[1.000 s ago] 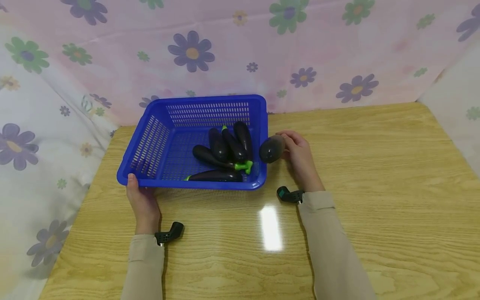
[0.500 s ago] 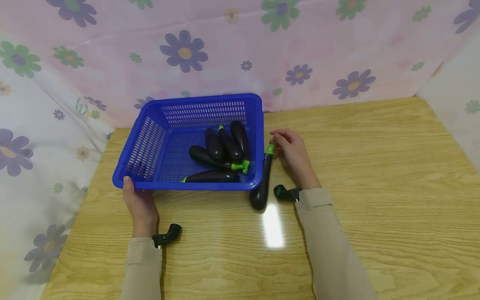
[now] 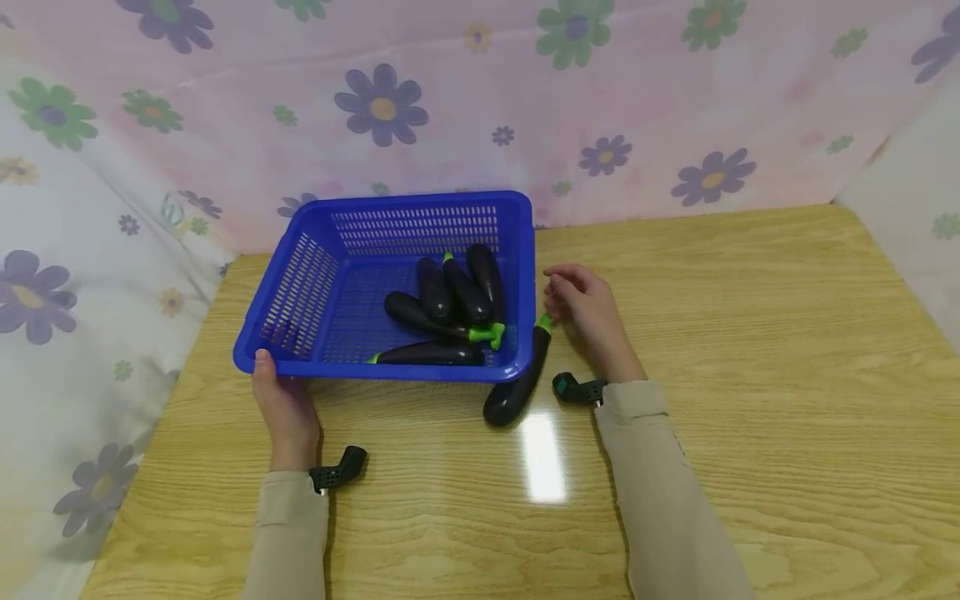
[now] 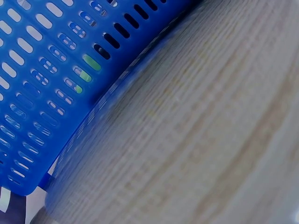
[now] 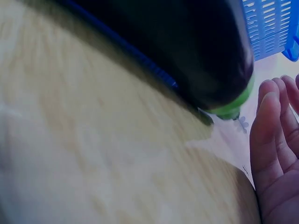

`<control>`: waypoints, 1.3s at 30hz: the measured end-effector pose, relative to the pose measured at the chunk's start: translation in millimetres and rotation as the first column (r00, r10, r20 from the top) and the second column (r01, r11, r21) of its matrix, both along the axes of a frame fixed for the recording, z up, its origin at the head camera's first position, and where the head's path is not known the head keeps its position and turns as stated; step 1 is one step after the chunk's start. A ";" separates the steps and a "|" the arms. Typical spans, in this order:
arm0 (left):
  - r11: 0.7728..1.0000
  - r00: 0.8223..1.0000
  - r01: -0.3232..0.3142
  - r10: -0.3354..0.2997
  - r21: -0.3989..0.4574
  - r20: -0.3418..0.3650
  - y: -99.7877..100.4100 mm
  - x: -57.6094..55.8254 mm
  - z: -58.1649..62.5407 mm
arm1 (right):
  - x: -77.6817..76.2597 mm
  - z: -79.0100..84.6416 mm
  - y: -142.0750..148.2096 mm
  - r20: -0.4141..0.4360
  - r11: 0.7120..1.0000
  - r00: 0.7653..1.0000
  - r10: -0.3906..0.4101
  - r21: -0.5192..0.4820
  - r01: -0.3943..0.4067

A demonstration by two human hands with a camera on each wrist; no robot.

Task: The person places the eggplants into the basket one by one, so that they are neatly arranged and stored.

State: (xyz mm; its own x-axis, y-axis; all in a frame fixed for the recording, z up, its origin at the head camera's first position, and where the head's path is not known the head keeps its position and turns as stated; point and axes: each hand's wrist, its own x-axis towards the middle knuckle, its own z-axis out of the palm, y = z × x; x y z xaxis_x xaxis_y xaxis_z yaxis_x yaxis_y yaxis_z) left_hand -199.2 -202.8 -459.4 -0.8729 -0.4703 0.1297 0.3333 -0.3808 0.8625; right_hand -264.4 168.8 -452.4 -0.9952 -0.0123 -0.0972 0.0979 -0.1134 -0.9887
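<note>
A blue plastic basket [image 3: 390, 369] holds several dark purple eggplants [image 3: 433, 290] with green stems, lying loosely toward its right side. At its front left corner my left hand [image 3: 285, 408] grips the rim, thumb on top and the other fingers hidden beneath. One more eggplant [image 3: 517, 387] lies on the table against the basket's front right corner, its green stem end pointing back. Just behind that stem hovers my right hand [image 3: 592, 317], fingers loosely bent with nothing between them. In the right wrist view, a gap separates the fingers [image 5: 266, 121] from the stem end [image 5: 233, 105].
The wooden table [image 3: 750, 375] extends to the right and front. A flowered cloth [image 3: 675, 100] hangs behind it, and another covers the left side. A black camera sits on each wrist [image 3: 577, 389].
My right hand held an eggplant beside the basket's right rim a second ago. It has let go, and that eggplant has come to lie at the front right corner. My left hand stays put.
</note>
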 end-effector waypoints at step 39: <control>0.997 1.000 -0.023 0.021 -0.079 -0.015 -0.2 2.8 -0.8 | 11.1 12.3 15.2 0.173 0.747 0.884 0.434 0.480 -0.460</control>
